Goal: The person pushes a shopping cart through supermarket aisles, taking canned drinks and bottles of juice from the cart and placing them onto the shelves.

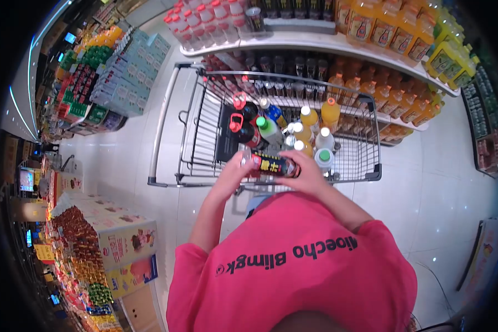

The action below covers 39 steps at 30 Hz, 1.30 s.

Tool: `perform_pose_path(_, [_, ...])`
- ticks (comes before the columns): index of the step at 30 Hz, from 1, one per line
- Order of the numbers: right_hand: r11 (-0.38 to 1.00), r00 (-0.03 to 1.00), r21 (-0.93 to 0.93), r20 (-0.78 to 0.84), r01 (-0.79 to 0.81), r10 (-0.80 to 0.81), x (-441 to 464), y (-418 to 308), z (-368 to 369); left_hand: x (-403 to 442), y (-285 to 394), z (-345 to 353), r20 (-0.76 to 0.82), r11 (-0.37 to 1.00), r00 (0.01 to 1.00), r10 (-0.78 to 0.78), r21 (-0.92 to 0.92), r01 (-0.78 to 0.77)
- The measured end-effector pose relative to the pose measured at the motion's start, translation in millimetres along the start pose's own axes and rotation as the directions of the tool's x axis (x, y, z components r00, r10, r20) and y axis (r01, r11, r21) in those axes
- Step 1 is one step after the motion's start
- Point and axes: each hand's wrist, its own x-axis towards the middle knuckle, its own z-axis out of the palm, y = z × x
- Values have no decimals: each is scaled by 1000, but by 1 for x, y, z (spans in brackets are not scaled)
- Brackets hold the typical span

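Observation:
A black can of coconut juice [271, 165] with yellow and white lettering lies sideways between my hands, above the near side of a wire shopping cart [282, 183]. My left hand [239, 167] is closed around its left end, while my right hand [305, 172] grips the right end. Beyond the can, the cart holds dark bottles with red handled caps [244, 133], a green-capped bottle [268, 129], a blue can or bottle [273, 112], and several orange juice bottles [330, 113]. White bottles [325, 160] stand near my right hand.
Drink shelves [299, 42] with bottles run just behind the cart. Stacked cartons and bottles [122, 77] stand at the far left. A snack display [86, 249] is at the near left. Pale tiled floor [409, 160] lies right of the cart.

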Motion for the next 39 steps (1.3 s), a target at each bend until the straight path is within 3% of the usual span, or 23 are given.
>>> perform_pose_path(2, [996,997,52,-19,-78,79,-9,-13,23,-22,-8,-6,-46,994,993,109,-10,-109])
perform_pose_path(3, [999,998,32,-43,-35,37,-12,-20,35,-32,-13,-9,-43,972,971,235,39,-233])
perform_pose_path(5, [995,997,66,29,-80,78,-17,-27,60,-51,-29,-25,-119,969,963,242,87,-232])
perform_pose_path(8, [996,990,76,136,-43,32,-26,-32,97,-83,-28,-50,-81,908,946,314,317,-275])
perform_pose_path(10, [998,959,55,284,-16,0,-27,-48,108,-106,-19,-60,1,762,917,400,556,-333])
perform_pose_path(15, [990,915,124,388,70,-113,-31,-48,145,-133,-29,-83,64,763,932,356,556,-329])
perform_pose_path(18, [993,906,108,416,36,-79,-30,-56,155,-141,-35,-91,79,723,914,398,586,-366])
perform_pose_path(25, [996,963,73,266,-60,38,-30,-64,155,-134,-35,-94,130,690,895,426,593,-415])
perform_pose_path(29, [990,991,120,124,-69,54,-25,-47,143,-118,-38,-101,125,787,944,305,526,-323])
perform_pose_path(33, [983,986,87,-25,-162,164,-7,-43,109,-94,-46,-107,27,822,955,296,502,-269])
perform_pose_path(36, [982,974,123,-158,-147,165,21,-34,70,-64,-71,-119,-25,817,961,275,533,-220])
perform_pose_path(39, [955,951,274,-246,-116,186,59,-22,24,-47,-67,-108,-82,826,968,236,541,-156])
